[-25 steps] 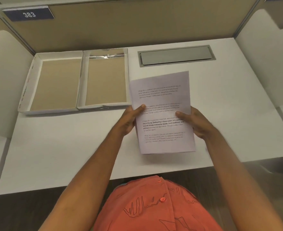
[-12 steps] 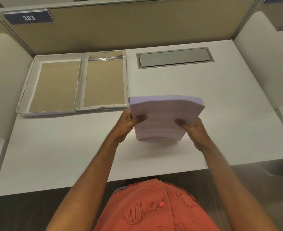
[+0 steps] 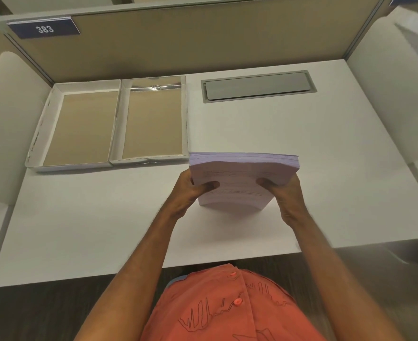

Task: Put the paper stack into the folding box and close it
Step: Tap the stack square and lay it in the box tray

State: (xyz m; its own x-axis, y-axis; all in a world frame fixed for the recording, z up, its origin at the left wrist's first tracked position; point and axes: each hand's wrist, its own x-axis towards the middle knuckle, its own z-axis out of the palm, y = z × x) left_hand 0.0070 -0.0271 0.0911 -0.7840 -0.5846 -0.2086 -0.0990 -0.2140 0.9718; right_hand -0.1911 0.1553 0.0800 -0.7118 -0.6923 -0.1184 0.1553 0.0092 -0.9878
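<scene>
Both hands gripped the paper stack [image 3: 242, 178] upright near the table's [image 3: 301, 134] middle, bottom edge down on the surface. Left hand [image 3: 190, 190] and right hand [image 3: 284, 193] each clamped a side, thumbs across the front sheet. Folding box [image 3: 114, 124] lay open at the far-left corner.
</scene>
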